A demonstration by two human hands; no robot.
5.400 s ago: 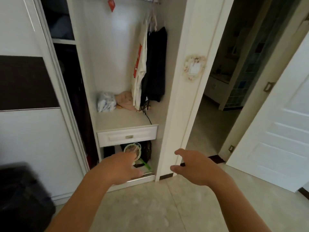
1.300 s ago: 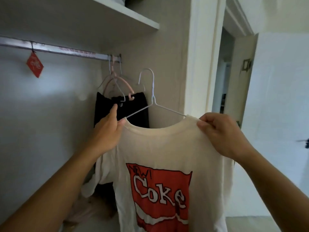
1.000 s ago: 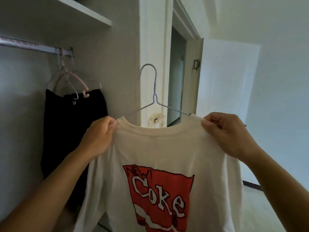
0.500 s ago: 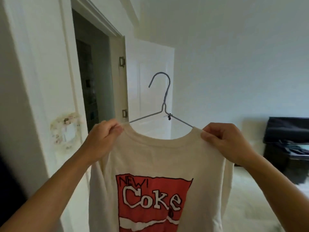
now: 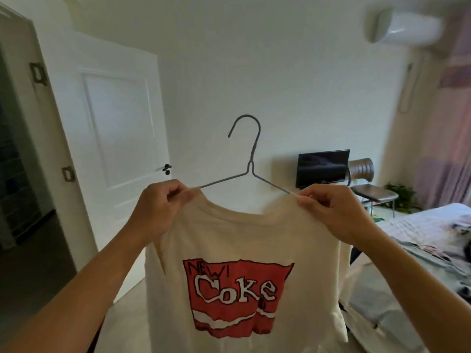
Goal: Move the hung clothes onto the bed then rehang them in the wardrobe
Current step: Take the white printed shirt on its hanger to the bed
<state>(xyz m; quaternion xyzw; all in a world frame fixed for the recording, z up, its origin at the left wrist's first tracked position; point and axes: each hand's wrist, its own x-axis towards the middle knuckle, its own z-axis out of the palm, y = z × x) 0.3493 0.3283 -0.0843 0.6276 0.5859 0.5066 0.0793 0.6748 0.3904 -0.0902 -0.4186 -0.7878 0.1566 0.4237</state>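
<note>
A cream T-shirt (image 5: 244, 240) with a red Coke print hangs in front of me on a grey wire hanger (image 5: 251, 164). My left hand (image 5: 159, 210) pinches the shirt's left shoulder and the hanger wire under it. My right hand (image 5: 334, 210) pinches the right shoulder the same way. The hanger's hook points up and hangs on nothing. The bed (image 5: 418, 240), with a patterned cover, lies at the right, partly behind the shirt. The wardrobe is out of view.
A white door (image 5: 119, 138) stands open at the left beside a dark doorway (image 5: 23, 174). A dark screen (image 5: 322, 168) and a chair (image 5: 367, 184) stand by the far wall. An air conditioner (image 5: 405, 26) hangs at the top right, above pink curtains (image 5: 443, 149).
I lifted the shirt and hanger off the wardrobe rail and turned right. The wardrobe has left the view; the door, far wall and bed now show behind the shirt.
</note>
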